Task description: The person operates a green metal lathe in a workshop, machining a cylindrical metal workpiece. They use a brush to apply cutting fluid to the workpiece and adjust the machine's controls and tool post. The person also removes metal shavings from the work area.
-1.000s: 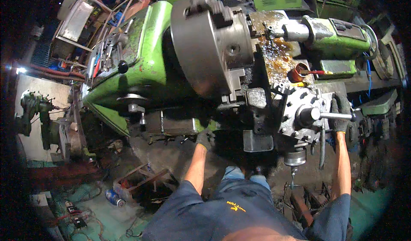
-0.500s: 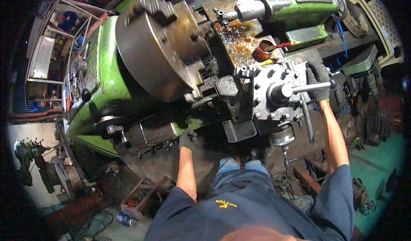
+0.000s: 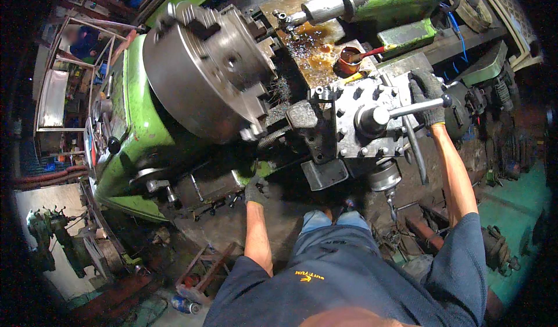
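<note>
A green lathe carries a big grey chuck with stepped jaws. My left hand, in a dark glove, is at the lathe's front below the chuck, its fingers curled around a small control lever. The lever's lower end is hidden by the glove. My right hand, gloved too, lies with fingers stretched along the right side of the square tool post. The post's clamp handle passes over that hand. To the left of the post sits a dark tool holder block.
A red pot with a brush stands on the oily plate behind the tool post. The tailstock is at the back right. Metal shavings hang beside the chuck. A person is far off at left.
The chuck has turned; its jaws sit at another angle and look sharper than before. The whole view has shifted slightly. Both hands keep their places on the machine.
</note>
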Motion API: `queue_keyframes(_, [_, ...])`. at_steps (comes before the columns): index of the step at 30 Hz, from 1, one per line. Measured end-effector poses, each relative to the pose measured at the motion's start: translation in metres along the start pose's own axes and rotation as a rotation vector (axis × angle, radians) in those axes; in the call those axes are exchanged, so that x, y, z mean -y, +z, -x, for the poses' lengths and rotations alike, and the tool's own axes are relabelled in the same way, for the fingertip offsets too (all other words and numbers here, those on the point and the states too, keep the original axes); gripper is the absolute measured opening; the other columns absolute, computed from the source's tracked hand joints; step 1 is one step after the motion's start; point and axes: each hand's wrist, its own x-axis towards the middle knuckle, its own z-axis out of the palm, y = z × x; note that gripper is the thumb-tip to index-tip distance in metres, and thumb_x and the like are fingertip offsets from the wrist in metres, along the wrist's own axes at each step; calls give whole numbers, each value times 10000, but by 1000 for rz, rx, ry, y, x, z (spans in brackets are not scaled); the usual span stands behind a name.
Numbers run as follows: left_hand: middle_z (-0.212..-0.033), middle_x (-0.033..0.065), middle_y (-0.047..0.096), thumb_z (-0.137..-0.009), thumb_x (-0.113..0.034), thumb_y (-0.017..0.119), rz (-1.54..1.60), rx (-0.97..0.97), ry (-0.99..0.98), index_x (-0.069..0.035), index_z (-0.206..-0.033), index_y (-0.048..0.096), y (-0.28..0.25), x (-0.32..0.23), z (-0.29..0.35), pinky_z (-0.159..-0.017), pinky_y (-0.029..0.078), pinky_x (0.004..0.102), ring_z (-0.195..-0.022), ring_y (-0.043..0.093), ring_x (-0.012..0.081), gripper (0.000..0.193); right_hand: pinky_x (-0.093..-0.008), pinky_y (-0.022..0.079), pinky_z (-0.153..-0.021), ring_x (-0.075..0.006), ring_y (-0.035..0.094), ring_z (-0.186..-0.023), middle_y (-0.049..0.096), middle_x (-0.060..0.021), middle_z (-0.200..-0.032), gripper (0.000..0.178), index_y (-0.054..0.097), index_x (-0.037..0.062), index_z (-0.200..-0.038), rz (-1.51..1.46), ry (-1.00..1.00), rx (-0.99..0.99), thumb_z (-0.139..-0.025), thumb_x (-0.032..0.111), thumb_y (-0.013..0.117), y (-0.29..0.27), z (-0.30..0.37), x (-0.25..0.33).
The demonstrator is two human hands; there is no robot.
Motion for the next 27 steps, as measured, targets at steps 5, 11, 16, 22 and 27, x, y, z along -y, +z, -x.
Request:
queue_keyframes(5, [-620, 5, 535, -874, -358, 660, 1, 30, -38, -181, -724, 537, -7, 1, -9, -409, 281, 280, -459, 404, 140, 262, -412, 520, -903, -330, 678, -996, 714, -148, -1072, 224, 713, 57, -1072, -2, 1, 13, -889, 171, 654, -1, -1, 2])
queue_keyframes(11, [-629, 19, 546, -878, -354, 639, -2, 31, -34, -158, -745, 550, -12, 2, -18, -410, 296, 298, -465, 415, 146, 252, -402, 513, -941, -328, 677, -1034, 718, -147, -1090, 218, 716, 57, -1072, 7, -2, 4, -896, 169, 651, 2, 1, -6])
queue_keyframes(16, [-632, 20, 548, -886, -348, 615, 20, 70, -19, -153, -758, 555, -18, 4, -18, -411, 298, 300, -471, 420, 149, 241, -401, 503, -966, -329, 673, -1051, 718, -140, -1105, 225, 715, 59, -1079, -30, 41, 18, -893, 170, 654, 4, 2, -6])
queue_keyframes(22, [-631, 16, 544, -879, -342, 627, -1, 41, -29, -162, -721, 545, -7, 0, -8, -416, 295, 302, -470, 419, 156, 254, -399, 510, -948, -324, 672, -1051, 714, -136, -1109, 227, 710, 63, -1089, -5, 45, 37, -893, 160, 650, 0, 1, 0])
queue_keyframes(27, [-631, 13, 540, -867, -362, 674, 11, 6, -49, -159, -709, 546, -11, 1, -14, -416, 278, 298, -472, 408, 153, 287, -400, 508, -946, -318, 672, -1053, 711, -135, -1119, 234, 709, 64, -1095, -1, 13, 17, -890, 163, 654, 0, 2, -4])
